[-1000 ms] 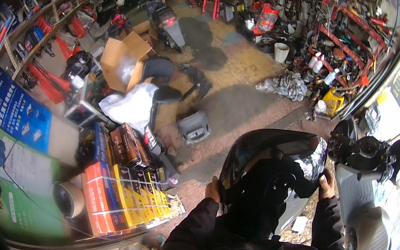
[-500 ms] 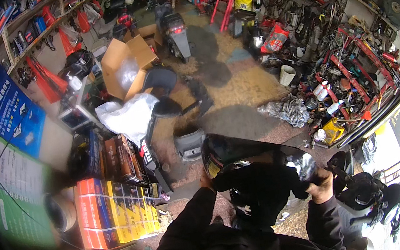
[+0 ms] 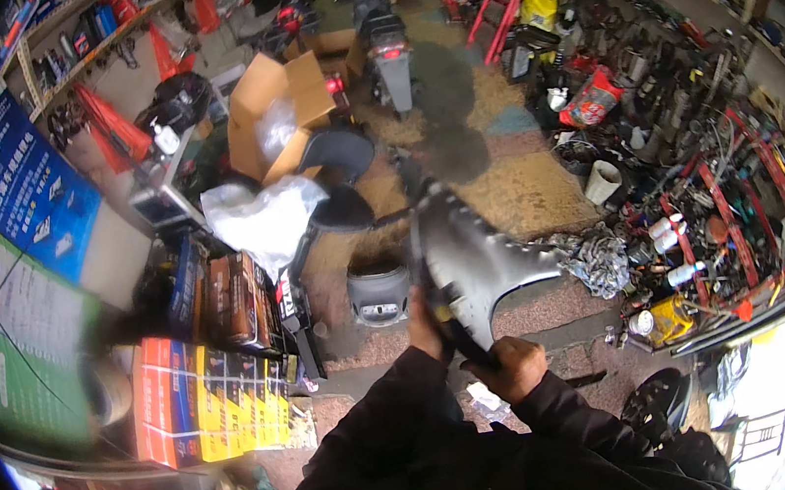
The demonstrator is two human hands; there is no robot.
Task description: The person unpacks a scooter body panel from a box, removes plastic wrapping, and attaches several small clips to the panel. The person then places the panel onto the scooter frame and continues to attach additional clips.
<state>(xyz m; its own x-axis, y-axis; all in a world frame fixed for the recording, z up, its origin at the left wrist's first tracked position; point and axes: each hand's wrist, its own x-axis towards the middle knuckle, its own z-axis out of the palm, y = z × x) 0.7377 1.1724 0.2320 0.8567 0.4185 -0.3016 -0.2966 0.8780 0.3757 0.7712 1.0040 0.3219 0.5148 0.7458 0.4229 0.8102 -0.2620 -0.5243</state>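
Note:
Between my two hands is a scooter body panel (image 3: 474, 259), a curved plastic piece with a dark edge and a greyish inner face with small tabs along its rim. It is tilted, its narrow end toward me and its wider part pointing away. My left hand (image 3: 425, 328) grips the panel's left edge. My right hand (image 3: 514, 369) is closed around the dark near end. Just left of the panel, a grey plastic scooter part (image 3: 379, 296) stands on the floor. The fingertips under the panel are partly hidden.
At left are stacked yellow and orange boxes (image 3: 205, 399), a white plastic bag (image 3: 262, 220) and an open cardboard box (image 3: 280, 106). A scooter (image 3: 388, 57) stands farther back. Red metal frames (image 3: 725, 206) and crumpled silvery plastic (image 3: 598, 262) lie at right.
The panel has turned from lying crosswise to pointing away, showing its greyish inner face. My right hand has moved left, closer to my left hand. The whole view has shifted a little.

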